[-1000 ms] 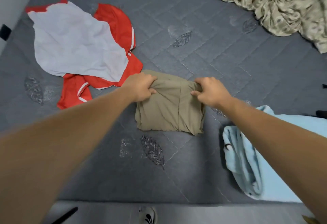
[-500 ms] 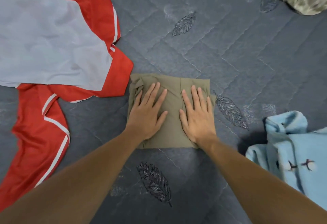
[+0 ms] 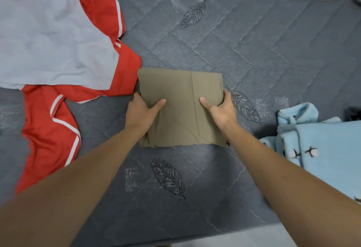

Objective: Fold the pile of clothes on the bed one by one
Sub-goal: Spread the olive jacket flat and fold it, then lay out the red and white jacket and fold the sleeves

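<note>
Head view: left hand (image 3: 141, 110) and right hand (image 3: 220, 110) each clasp a side edge of the folded khaki garment (image 3: 180, 108), thumbs on top, fingers tucked under. It lies on the grey bed (image 3: 244, 41), touching a red-and-grey shirt (image 3: 58, 51); a blue fleece (image 3: 322, 145) lies well apart at right.

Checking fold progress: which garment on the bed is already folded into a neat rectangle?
The olive-khaki garment, gripped at its sides by both hands; the others lie crumpled.
</note>
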### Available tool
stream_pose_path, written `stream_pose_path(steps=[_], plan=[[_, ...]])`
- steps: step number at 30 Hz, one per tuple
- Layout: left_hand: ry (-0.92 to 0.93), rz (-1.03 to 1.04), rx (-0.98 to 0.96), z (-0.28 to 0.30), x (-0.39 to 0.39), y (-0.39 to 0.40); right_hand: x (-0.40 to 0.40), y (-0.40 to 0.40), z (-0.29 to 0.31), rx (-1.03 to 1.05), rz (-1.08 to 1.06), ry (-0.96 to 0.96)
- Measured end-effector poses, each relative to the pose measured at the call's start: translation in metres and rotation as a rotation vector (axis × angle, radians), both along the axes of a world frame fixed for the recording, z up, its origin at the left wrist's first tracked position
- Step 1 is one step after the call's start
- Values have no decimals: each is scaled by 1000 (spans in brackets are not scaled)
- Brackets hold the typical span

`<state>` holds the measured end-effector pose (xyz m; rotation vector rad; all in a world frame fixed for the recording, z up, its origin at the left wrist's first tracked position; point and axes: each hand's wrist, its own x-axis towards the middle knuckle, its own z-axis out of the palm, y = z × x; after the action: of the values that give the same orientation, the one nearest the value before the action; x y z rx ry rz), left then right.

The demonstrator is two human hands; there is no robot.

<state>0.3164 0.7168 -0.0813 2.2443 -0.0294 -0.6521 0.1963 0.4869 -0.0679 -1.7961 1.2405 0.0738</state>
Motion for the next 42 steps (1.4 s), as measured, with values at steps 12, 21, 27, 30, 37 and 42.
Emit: stream_pose_path(steps=[12,21,27,30,37,42], plan=[[-209,-18,-223,88,-57,-10,-41,-19,86,-203,346,-227],[-265,-53,-358,236,-234,-134,-229,-143,237,-243,314,-243],[-201,-18,-354,245,-319,-229,-327,-232,257,-310,267,-184],[-243,-77,95,221,-347,-255,-357,-260,234,-461,283,33],[-626,-682,220,163,-383,-280,-355,-236,155,-708,707,-31],[-599,-683,349,117,-374,-279,-352,-221,109,-710,724,2]])
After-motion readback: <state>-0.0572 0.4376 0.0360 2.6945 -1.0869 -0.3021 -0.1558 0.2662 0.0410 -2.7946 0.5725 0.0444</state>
